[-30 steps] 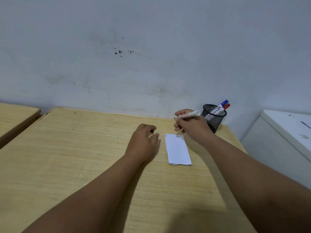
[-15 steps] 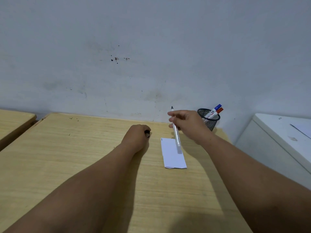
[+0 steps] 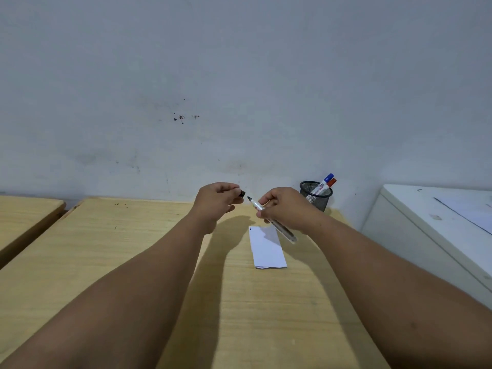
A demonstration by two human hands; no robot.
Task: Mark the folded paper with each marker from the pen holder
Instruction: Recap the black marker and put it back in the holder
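Note:
A white folded paper (image 3: 267, 247) lies on the wooden desk (image 3: 106, 262), with a small dark mark at its far left corner. My right hand (image 3: 286, 209) holds an uncapped black marker (image 3: 274, 222) above the paper, its tip pointing left toward my left hand (image 3: 217, 201). That hand pinches the marker's black cap (image 3: 242, 193), a short gap from the tip. Both hands are raised off the desk. A black mesh pen holder (image 3: 316, 195) stands at the desk's far right corner with a blue-capped marker (image 3: 325, 181) and a red-capped marker (image 3: 332, 182) in it.
A grey-white wall rises directly behind the desk. A second wooden desk (image 3: 26, 217) sits to the left across a narrow gap. A white cabinet (image 3: 439, 222) stands to the right, close to the desk's edge.
My left hand lifted off the desk with the cap. My right hand turned the marker so its tip points left at the cap; both hands came together above the paper.

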